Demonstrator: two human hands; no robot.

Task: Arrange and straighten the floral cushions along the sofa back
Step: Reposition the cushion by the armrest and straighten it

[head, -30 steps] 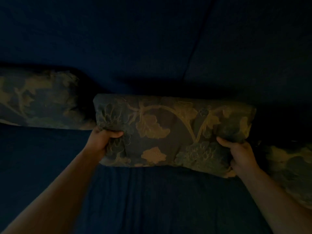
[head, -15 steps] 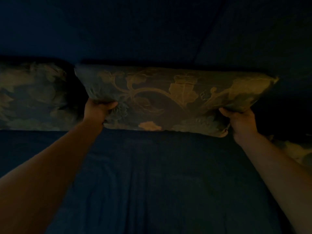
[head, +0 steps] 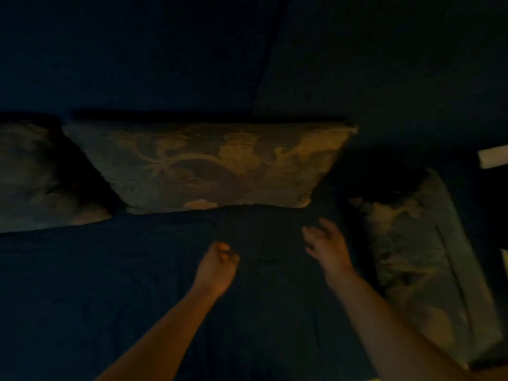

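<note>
Nearest to you, both bare forearms reach forward over the dark blue sofa seat [head: 137,270], and neither hand is holding anything. Your left hand [head: 217,266] hangs just above the seat with its fingers [head: 223,247] curled loosely inward toward the palm, closed on nothing. Your right hand [head: 325,244] sits a little farther forward, its fingers [head: 310,232] spread and slack, pointing toward the cushions. Off to your right, a side floral cushion [head: 423,259] lies flat on the seat, running lengthwise away from you, well short of the back. Beyond your hands, the middle floral cushion [head: 209,169] stands on its long edge on the seat and leans against the sofa back [head: 165,56], clear of both hands. Just to its left, the left floral cushion [head: 30,174] also rests against the back, its near corner close to the middle one, though the shadow between them hides whether they touch. At the far right edge a pale strip [head: 493,158] shows; the light is too dim to tell what it is.
</note>
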